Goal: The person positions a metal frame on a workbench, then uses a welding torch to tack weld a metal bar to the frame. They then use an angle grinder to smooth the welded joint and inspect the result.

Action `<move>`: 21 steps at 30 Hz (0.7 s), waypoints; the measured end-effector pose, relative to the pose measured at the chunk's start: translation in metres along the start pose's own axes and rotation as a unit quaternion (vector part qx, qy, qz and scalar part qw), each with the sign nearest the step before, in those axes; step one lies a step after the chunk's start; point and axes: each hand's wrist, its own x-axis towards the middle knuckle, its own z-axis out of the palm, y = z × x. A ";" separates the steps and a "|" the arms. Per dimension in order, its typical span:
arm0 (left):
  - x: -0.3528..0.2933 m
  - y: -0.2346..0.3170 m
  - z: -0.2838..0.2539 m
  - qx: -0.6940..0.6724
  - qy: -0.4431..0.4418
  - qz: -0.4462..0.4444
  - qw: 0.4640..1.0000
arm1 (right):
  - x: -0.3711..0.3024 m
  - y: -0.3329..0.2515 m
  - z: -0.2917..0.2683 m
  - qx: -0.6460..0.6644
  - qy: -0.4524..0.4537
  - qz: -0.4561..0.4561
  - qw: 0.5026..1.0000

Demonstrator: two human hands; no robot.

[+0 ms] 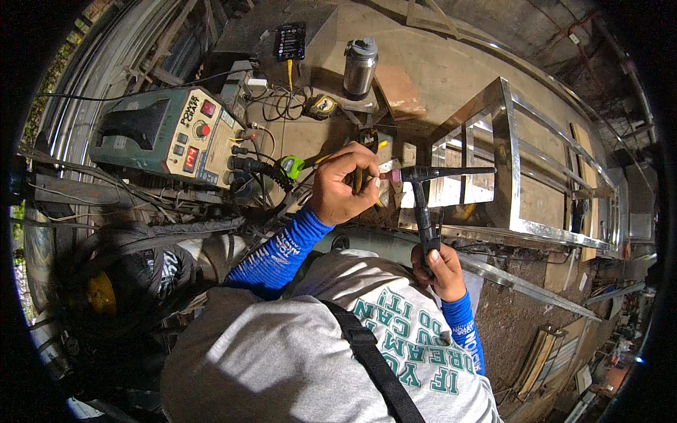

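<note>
Your right hand: closed around the lower end of the black T-shaped welding torch, gripping its handle just in front of your chest. The torch stands upright, its crossbar level, with a pinkish ceramic cup at the left tip.

Your left hand: fingers curled and pinched together at the cup end of the torch, touching it; what lies between the fingertips cannot be told. Both forearms wear blue sleeves.

Behind the torch: a polished stainless-steel rectangular frame of square tube, lying on the floor and running off to the right.

Left of your left hand: green-handled pliers, lying beside black cables.

Further left: a green and cream welding machine with red knobs and display, cables plugged into its front.

Beyond, near the top: a yellow and black tape measure; a grey metal flask with lid, standing upright; a small black box.
</note>
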 end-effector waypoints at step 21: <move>-0.009 -0.052 0.125 -0.644 0.220 -0.449 0.579 | 0.035 -0.015 0.031 -0.262 0.200 -0.219 0.918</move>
